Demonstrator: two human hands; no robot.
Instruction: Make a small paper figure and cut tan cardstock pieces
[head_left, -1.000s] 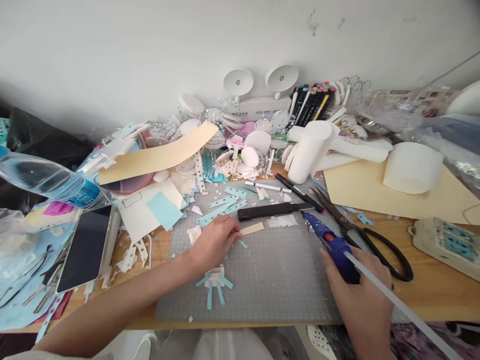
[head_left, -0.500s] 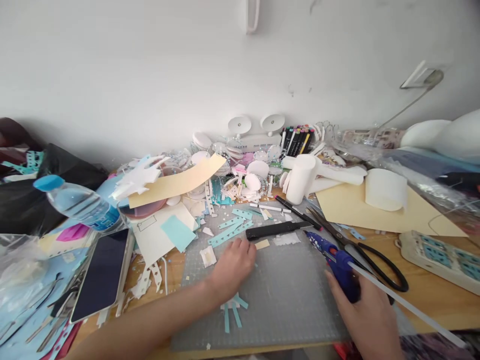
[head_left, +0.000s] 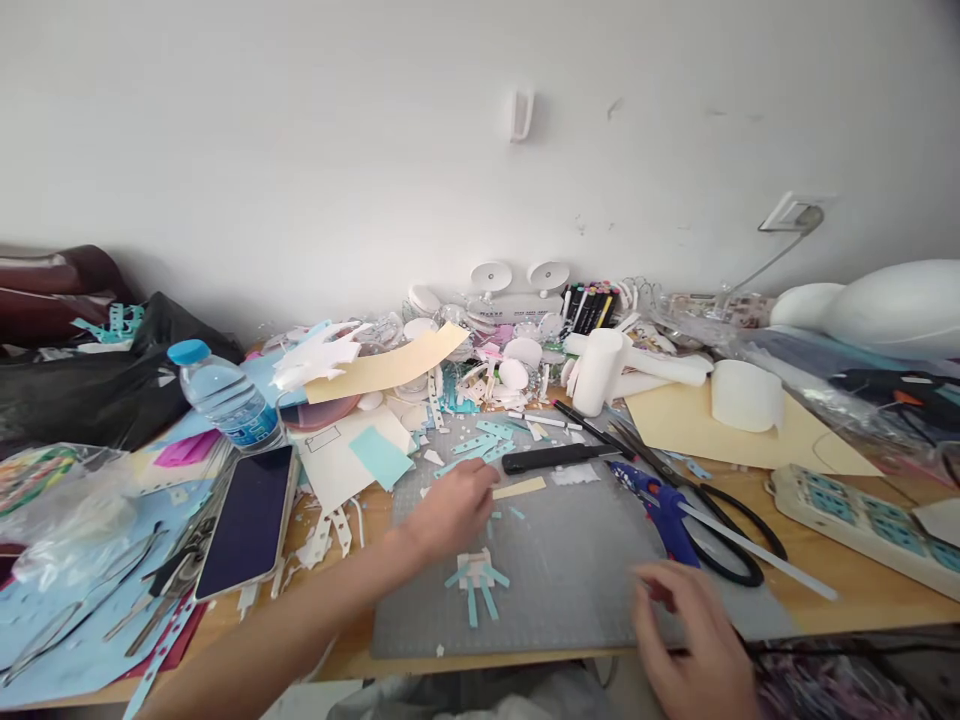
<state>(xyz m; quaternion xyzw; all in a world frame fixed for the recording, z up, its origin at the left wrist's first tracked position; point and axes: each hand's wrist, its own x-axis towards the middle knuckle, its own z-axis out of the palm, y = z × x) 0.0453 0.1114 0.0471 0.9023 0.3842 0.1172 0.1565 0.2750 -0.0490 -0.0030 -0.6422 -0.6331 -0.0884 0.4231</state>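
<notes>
My left hand (head_left: 459,508) is closed over the grey cutting mat (head_left: 570,590), fingers bent together. Its fingertips are at the left end of a narrow cream strip (head_left: 521,487); whatever they pinch is hidden. Below it lies a small fan of teal paper strips (head_left: 476,580) joined at a pale piece. My right hand (head_left: 694,640), slightly blurred, hovers at the mat's front right with thumb and fingers apart, holding nothing. Just beyond it rests a blue glue gun (head_left: 667,520) with a long white glue stick (head_left: 765,552), lying against black-handled scissors (head_left: 731,535).
A black-handled knife (head_left: 551,458), a pen and teal scraps lie along the mat's back. At left are a water bottle (head_left: 229,395) and a phone (head_left: 247,520). A power strip (head_left: 862,515) sits at right. Craft pieces crowd the wall side, near a white roll (head_left: 600,372).
My right hand has let go of the glue gun and drawn back toward the front edge. My left hand has shifted slightly, uncovering more of the cream strip. The view has tilted up.
</notes>
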